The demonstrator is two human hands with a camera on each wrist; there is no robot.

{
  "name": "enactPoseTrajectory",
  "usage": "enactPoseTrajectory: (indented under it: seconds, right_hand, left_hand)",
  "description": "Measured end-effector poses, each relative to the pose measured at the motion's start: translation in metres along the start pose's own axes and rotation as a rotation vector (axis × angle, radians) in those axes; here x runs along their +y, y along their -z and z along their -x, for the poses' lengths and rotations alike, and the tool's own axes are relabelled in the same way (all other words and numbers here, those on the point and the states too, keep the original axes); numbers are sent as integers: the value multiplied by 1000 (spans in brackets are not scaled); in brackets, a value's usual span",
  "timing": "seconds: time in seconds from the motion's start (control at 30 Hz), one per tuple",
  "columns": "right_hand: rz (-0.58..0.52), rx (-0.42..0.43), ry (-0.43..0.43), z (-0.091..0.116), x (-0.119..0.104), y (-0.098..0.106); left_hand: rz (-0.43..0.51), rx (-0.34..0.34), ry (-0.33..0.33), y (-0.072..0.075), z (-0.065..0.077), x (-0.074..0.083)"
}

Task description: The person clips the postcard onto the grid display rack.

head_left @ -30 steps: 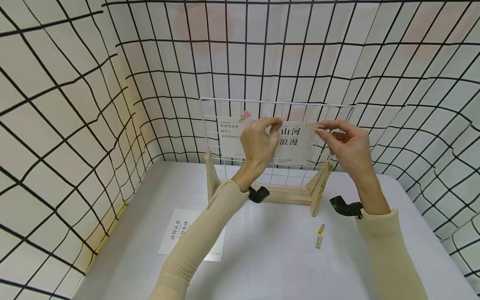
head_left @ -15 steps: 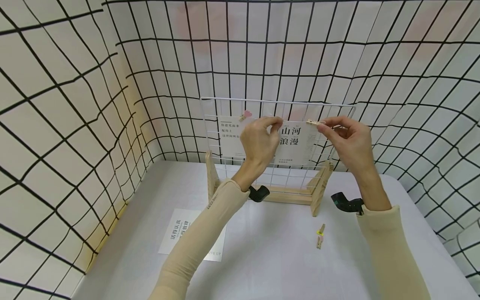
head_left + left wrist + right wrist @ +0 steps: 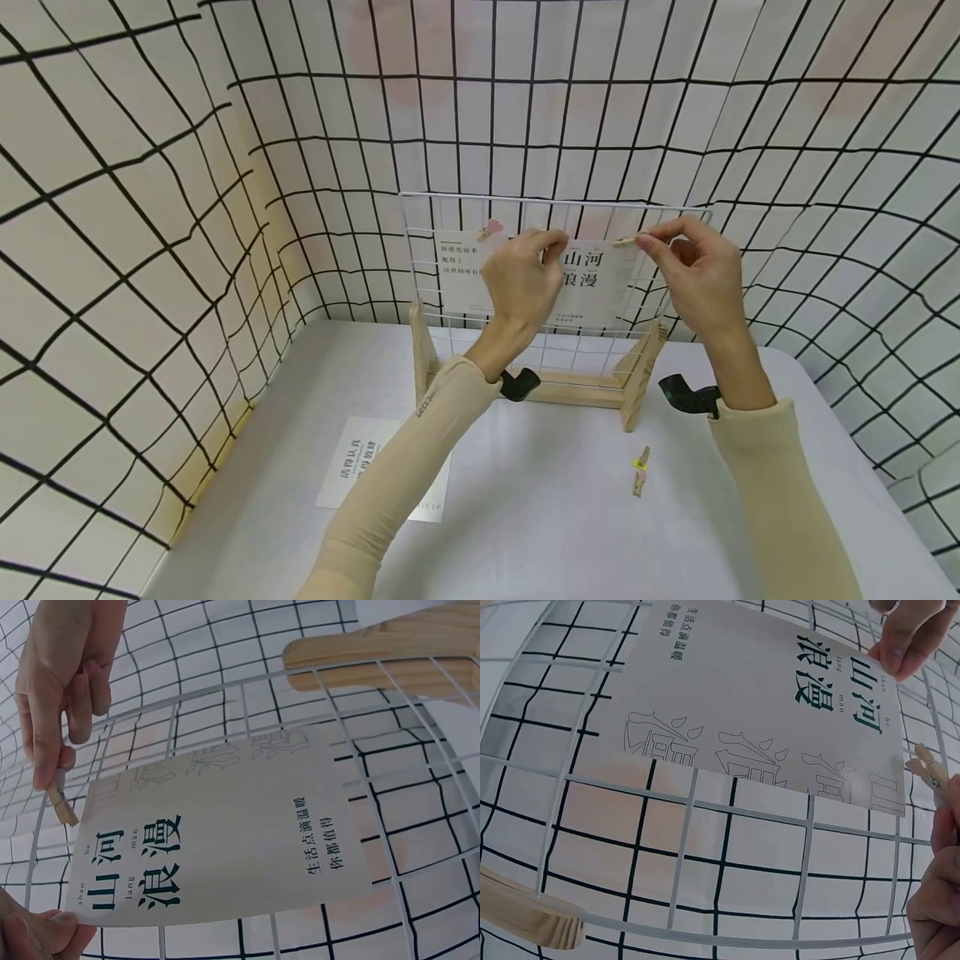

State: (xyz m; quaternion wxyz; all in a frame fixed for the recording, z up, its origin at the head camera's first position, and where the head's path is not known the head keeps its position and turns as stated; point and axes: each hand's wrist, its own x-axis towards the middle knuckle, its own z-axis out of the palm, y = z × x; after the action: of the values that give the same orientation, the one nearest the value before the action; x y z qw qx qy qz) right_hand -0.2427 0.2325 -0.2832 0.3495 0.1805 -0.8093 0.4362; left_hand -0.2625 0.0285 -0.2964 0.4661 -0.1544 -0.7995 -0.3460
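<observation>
A white card [image 3: 588, 292] with dark lettering stands against a white wire grid rack [image 3: 570, 358]. My left hand [image 3: 525, 275] pinches its upper left corner between thumb and finger; the same grip shows in the right wrist view on the card [image 3: 780, 697]. My right hand [image 3: 697, 275] pinches a small wooden clothespin [image 3: 624, 242] close to the card's upper right part. In the right wrist view the clothespin [image 3: 930, 769] has its tip just off the card's edge. Left of my left hand, another printed card [image 3: 461, 283] hangs under a clothespin with a pink heart [image 3: 491, 229].
Wooden feet [image 3: 642, 375] carry the rack on a white table [image 3: 540, 517]. Small decorated clothespins [image 3: 640, 472] lie at the front right. More white cards [image 3: 348, 467] lie at the left, partly under my left forearm. Black wire mesh [image 3: 525, 108] encloses the back and sides.
My right hand has risen slightly with the clothespin, which has shifted from over the card to its top edge. My left hand keeps its hold at the corner.
</observation>
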Motion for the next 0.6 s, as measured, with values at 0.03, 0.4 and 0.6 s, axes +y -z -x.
enactPoseTrajectory:
  seconds: [0.03,0.4,0.6]
  right_hand:
    - [7,3,10,-1,0,-1]
    - [128,3,80,-10,-7,-5]
    - [179,-55,69,-15,-14,-1]
  left_hand:
    - [-4,0,-1,0,0,0]
    - [-33,22,-14,-1,0,4]
    - [-53,44,-22,-3,0,6]
